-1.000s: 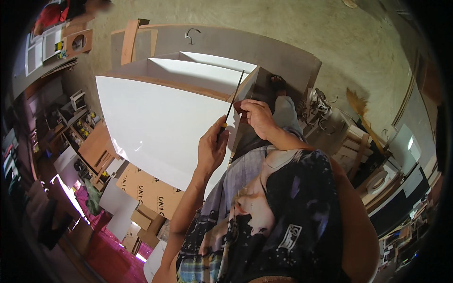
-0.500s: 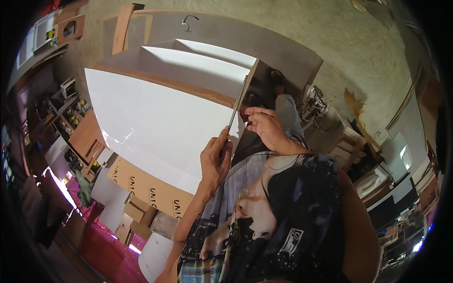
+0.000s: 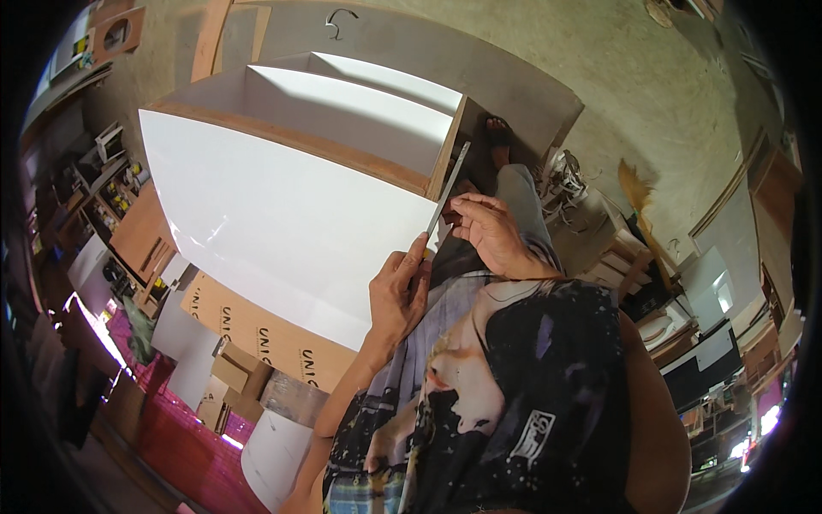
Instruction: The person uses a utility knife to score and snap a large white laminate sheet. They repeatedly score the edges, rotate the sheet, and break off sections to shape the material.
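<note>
- Grey slim tool [image 3: 451, 180]: our left hand [image 3: 399, 295] grips its near end, long axis forward-right, just beside the white cabinet [image 3: 291, 201].
- Our right hand [image 3: 492, 233] curls near its shaft; holding anything, we cannot tell.

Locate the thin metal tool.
Head view, just above-right of centre: the thin metal tool is in the left hand, beside the white cabinet and right hand.

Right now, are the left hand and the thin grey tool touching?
Touching: the head view shows the left hand holding the thin grey tool by its lower end.
</note>
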`<move>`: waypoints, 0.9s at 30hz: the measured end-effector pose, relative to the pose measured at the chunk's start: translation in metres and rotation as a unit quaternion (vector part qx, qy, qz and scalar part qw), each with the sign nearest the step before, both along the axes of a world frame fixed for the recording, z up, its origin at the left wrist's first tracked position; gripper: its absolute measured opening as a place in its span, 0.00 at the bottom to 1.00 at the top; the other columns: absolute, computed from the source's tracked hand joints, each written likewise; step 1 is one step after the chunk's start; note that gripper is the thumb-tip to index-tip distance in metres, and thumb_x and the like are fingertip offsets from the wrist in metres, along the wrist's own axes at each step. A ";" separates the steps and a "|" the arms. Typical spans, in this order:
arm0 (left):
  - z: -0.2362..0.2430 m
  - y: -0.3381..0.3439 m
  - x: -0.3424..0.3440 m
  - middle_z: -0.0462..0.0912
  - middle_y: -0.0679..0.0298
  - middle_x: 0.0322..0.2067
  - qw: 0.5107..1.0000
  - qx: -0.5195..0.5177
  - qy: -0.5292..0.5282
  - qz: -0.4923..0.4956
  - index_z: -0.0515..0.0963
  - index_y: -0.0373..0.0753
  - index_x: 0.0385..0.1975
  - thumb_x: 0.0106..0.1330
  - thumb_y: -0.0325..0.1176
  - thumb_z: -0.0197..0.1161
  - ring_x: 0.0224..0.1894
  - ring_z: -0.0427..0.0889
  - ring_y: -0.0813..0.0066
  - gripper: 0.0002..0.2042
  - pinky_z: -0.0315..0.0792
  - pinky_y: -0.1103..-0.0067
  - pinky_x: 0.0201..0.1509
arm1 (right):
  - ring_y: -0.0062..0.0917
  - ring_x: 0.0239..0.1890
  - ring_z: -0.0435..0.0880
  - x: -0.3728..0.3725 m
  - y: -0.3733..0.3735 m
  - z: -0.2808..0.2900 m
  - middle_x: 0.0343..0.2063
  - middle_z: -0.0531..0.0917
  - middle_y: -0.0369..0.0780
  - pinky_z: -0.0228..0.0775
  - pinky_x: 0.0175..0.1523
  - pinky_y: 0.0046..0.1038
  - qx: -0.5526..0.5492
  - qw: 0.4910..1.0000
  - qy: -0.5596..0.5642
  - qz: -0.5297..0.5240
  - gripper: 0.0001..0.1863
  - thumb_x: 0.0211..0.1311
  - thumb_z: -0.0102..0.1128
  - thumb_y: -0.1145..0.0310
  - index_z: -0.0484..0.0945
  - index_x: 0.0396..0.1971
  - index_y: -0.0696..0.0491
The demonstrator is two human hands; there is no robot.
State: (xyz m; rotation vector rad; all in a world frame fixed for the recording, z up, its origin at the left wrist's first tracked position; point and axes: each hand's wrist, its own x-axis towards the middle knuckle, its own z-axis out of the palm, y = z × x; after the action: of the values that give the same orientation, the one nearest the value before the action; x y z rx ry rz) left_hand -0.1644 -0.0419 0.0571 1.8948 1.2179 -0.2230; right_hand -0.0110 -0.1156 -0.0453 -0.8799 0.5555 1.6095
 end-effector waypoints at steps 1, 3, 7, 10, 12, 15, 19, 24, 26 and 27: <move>0.003 -0.001 0.000 0.78 0.59 0.26 1.000 0.003 0.005 -0.001 0.76 0.47 0.61 0.64 0.23 0.64 0.21 0.76 0.68 0.24 0.72 0.73 0.27 | 0.19 0.40 0.82 -0.001 0.001 0.003 0.37 0.84 0.34 0.71 0.44 0.25 -0.002 1.000 -0.010 0.011 0.08 0.68 0.59 0.66 0.81 0.40 0.54; 0.006 -0.002 -0.001 0.78 0.58 0.27 1.000 -0.001 0.008 0.000 0.75 0.48 0.61 0.64 0.23 0.63 0.21 0.77 0.67 0.24 0.72 0.72 0.27 | 0.16 0.39 0.80 0.000 0.003 0.010 0.36 0.83 0.33 0.70 0.42 0.20 -0.007 0.999 -0.031 0.031 0.11 0.67 0.62 0.62 0.82 0.40 0.54; 0.008 -0.001 0.002 0.78 0.57 0.27 1.000 0.000 0.006 -0.007 0.74 0.46 0.62 0.64 0.23 0.62 0.20 0.77 0.64 0.24 0.72 0.71 0.26 | 0.12 0.35 0.77 0.001 0.006 0.011 0.33 0.82 0.31 0.69 0.39 0.17 0.001 0.994 -0.079 0.077 0.14 0.68 0.63 0.59 0.83 0.39 0.56; 0.008 0.002 0.005 0.78 0.55 0.25 1.000 0.005 -0.004 -0.020 0.73 0.44 0.62 0.65 0.23 0.61 0.21 0.78 0.60 0.23 0.72 0.70 0.26 | 0.12 0.33 0.76 0.003 0.011 0.011 0.30 0.82 0.31 0.69 0.37 0.18 -0.004 0.983 -0.134 0.122 0.16 0.67 0.63 0.57 0.83 0.36 0.57; 0.008 0.005 0.008 0.78 0.54 0.25 1.000 -0.001 -0.008 -0.020 0.73 0.43 0.61 0.65 0.23 0.61 0.21 0.78 0.58 0.23 0.72 0.69 0.26 | 0.12 0.31 0.75 0.004 0.015 0.012 0.28 0.81 0.31 0.69 0.35 0.18 -0.008 0.977 -0.166 0.137 0.17 0.67 0.63 0.56 0.83 0.34 0.58; 0.008 0.006 0.009 0.79 0.53 0.25 1.000 -0.007 -0.009 -0.022 0.72 0.42 0.61 0.65 0.23 0.61 0.22 0.79 0.56 0.22 0.71 0.68 0.26 | 0.12 0.28 0.75 0.004 0.016 0.010 0.25 0.81 0.31 0.69 0.31 0.20 -0.017 0.966 -0.204 0.157 0.18 0.67 0.64 0.56 0.83 0.32 0.59; 0.009 0.008 0.012 0.79 0.51 0.25 0.999 -0.009 0.011 -0.031 0.72 0.41 0.60 0.65 0.24 0.61 0.23 0.79 0.53 0.22 0.72 0.67 0.27 | 0.11 0.28 0.76 0.003 0.017 0.006 0.27 0.81 0.31 0.67 0.34 0.16 -0.017 0.966 -0.193 0.172 0.16 0.68 0.63 0.55 0.80 0.32 0.54; 0.009 0.005 0.010 0.80 0.50 0.27 0.999 -0.004 0.009 -0.032 0.73 0.39 0.59 0.66 0.24 0.60 0.26 0.81 0.50 0.21 0.73 0.65 0.30 | 0.11 0.24 0.74 -0.005 0.015 0.000 0.23 0.80 0.31 0.69 0.29 0.17 -0.029 0.965 -0.217 0.147 0.17 0.66 0.65 0.57 0.83 0.31 0.59; 0.010 0.006 0.011 0.81 0.49 0.28 0.999 -0.011 0.017 -0.033 0.73 0.39 0.59 0.66 0.24 0.59 0.28 0.82 0.49 0.20 0.74 0.64 0.31 | 0.12 0.24 0.74 -0.008 0.014 -0.005 0.24 0.80 0.30 0.69 0.29 0.18 -0.029 0.974 -0.185 0.125 0.17 0.66 0.65 0.57 0.83 0.32 0.58; 0.009 0.007 0.012 0.82 0.48 0.28 0.999 -0.015 0.022 -0.036 0.74 0.39 0.58 0.66 0.24 0.59 0.28 0.82 0.49 0.19 0.74 0.64 0.32 | 0.12 0.23 0.74 -0.009 0.014 -0.007 0.24 0.80 0.30 0.69 0.29 0.18 -0.029 0.979 -0.170 0.112 0.17 0.66 0.65 0.56 0.83 0.33 0.58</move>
State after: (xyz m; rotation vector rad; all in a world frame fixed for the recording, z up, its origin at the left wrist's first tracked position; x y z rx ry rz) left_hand -0.1521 -0.0345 0.0665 1.9185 1.1704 -0.3220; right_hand -0.0200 -0.1012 -0.0524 -1.2671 0.2688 1.6015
